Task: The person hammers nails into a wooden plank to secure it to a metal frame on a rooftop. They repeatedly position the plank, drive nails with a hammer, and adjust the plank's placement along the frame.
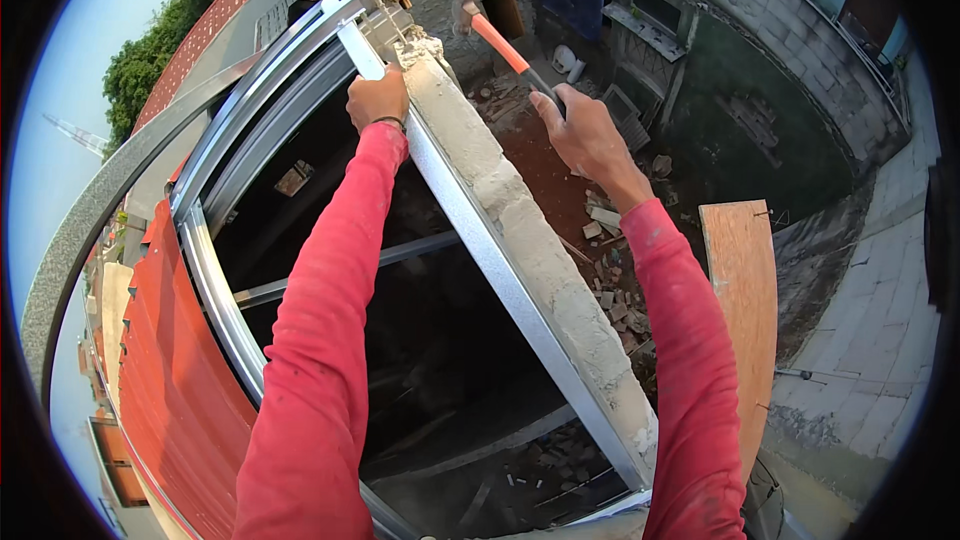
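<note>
My right hand is wrapped round the black grip of a claw hammer with an orange shaft. The hammer is raised beside the wall, its head up and to the left, touching nothing. My left hand is closed round the lower end of a short, shiny metal channel at the far end of the wall. Its fingers are partly hidden behind the hand. From there a long galvanized steel channel runs toward me along the rough concrete wall top.
More steel framing spans a dark opening on the left, beside a red metal roof. Right of the wall is a deep drop to rubble. A wooden board with nails stands right of my right arm.
</note>
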### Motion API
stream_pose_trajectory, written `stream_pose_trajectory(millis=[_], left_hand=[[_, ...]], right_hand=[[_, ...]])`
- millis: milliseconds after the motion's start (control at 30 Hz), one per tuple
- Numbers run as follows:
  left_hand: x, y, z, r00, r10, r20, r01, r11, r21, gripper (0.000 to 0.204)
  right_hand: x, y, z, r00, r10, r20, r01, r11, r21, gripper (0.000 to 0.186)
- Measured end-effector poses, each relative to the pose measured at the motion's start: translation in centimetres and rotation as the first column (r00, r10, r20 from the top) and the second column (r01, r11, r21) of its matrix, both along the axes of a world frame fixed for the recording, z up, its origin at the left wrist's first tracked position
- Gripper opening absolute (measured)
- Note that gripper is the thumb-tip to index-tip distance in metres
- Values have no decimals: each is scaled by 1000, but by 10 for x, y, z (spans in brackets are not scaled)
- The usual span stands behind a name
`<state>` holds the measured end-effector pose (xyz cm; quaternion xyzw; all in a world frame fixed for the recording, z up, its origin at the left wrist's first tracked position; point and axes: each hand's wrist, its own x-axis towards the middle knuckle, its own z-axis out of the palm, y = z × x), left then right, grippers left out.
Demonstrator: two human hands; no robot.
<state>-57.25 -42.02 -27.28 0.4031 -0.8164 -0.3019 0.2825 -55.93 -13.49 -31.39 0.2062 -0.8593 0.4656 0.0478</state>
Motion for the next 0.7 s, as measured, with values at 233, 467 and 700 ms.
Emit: stream_pose_trajectory(millis=[233, 467, 700], left_hand=[[0, 5, -5, 983, -74, -170, 80, 997, 24, 39], [3, -5, -9, 978, -73, -194, 81, 996, 34, 37], [0, 2, -13, 963, -112, -246, 122, 992, 25, 38]], right_hand=[[-45, -91, 82, 751, -456, -477, -47, 684, -728, 37], [-83, -74, -14, 985, -54, 167, 6, 962, 274, 56], [-65, -99, 68, 799, -399, -450, 14, 761, -649, 40]])
